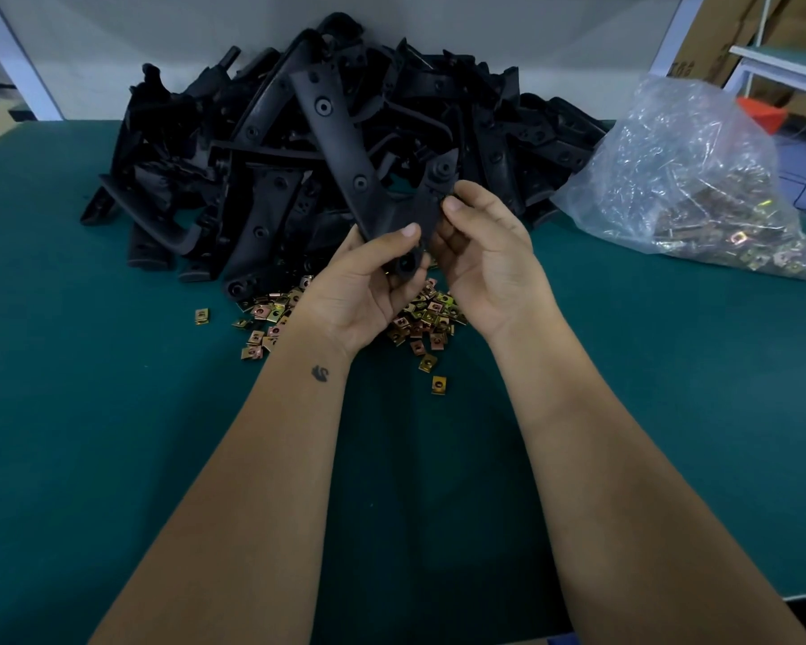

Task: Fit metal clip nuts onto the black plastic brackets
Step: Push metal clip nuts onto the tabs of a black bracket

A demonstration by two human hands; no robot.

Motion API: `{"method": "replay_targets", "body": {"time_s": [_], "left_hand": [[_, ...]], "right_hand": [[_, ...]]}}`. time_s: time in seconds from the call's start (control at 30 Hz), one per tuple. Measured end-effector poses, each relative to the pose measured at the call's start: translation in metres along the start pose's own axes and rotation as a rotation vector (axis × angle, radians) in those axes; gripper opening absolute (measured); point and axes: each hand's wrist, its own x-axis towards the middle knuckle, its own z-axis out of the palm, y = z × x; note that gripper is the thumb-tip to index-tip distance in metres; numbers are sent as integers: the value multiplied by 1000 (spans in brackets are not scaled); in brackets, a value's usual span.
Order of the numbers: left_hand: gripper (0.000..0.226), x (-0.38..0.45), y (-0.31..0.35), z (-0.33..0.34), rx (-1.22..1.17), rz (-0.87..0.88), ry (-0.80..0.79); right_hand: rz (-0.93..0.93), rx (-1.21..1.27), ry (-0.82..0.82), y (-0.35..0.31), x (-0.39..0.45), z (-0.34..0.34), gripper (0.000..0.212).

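**Operator:** Bracket (345, 146) status?

**Supervisor:** Held above the desk (112, 412), in front of the bracket pile (252, 155). Left hand (368, 281) grips its lower end, thumb across the face. Right hand (480, 253) pinches the short forked arm; its fingers (454, 204) are curled onto the edge. Whether a clip nut sits under them cannot be told.

**Operator:** Procedure for this step?

**Supervisor:** Judgement only: hold the bracket steady with the left hand. Align the clip's open mouth with the edge, square to the hole, then press straight on until it seats. Avoid skewing; a tilted clip may jam or fall.

**Operator:** Supply?

**Supervisor:** Loose clip nuts (419, 318) lie on the desk directly beneath the hands. More are in the clear plastic bag (694, 179) to the right.

**Operator:** Surroundings?

**Supervisor:** Green desk surface, pale wall panel (159, 39) behind the pile, cardboard boxes (740, 30) and a white frame (782, 62) at far right.
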Motion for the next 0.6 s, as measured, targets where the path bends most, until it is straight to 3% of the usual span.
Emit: {"method": "replay_targets", "body": {"time_s": [0.43,0.6], "left_hand": [[34,-2,3,3,117,28,96],[25,-2,2,2,130,-4,111]], "right_hand": [[-29,-113,0,0,-1,2,23],[-31,-161,5,-1,-2,1,24]]}}
